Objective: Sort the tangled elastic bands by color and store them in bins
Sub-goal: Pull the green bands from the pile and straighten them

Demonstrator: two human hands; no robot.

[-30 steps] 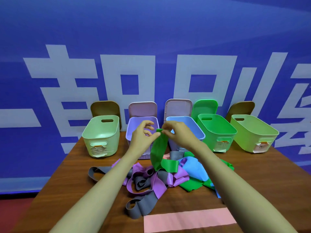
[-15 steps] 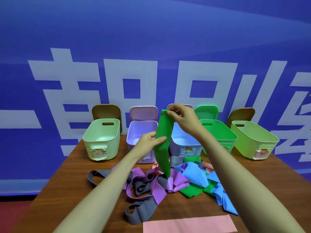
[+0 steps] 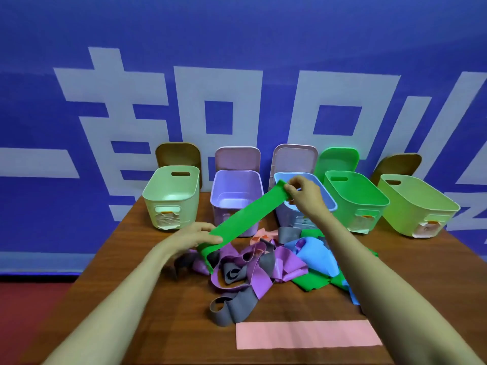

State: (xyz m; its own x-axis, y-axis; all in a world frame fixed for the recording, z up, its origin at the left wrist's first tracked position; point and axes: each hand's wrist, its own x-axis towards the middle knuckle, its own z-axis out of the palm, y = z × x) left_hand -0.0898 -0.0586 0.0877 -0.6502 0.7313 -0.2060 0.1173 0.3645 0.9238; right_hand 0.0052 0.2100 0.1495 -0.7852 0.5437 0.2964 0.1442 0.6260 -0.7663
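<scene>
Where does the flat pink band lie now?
In the head view, the flat pink band lies near the front edge of the table, right of centre, just in front of the grey band.

Bright, even light, soft shadows under the arms; wide-angle bending at edges, slight overall softness.

The stretched band (image 3: 245,219) was bright green. Left of the blue bin (image 3: 331,201) stood a lilac bin (image 3: 220,187) and a pale mint bin (image 3: 171,192); right of it, a vivid green bin (image 3: 355,198) and a lime bin (image 3: 416,206). The pile (image 3: 254,271) before it mixed purple, grey, blue, green and perhaps salmon.
</scene>
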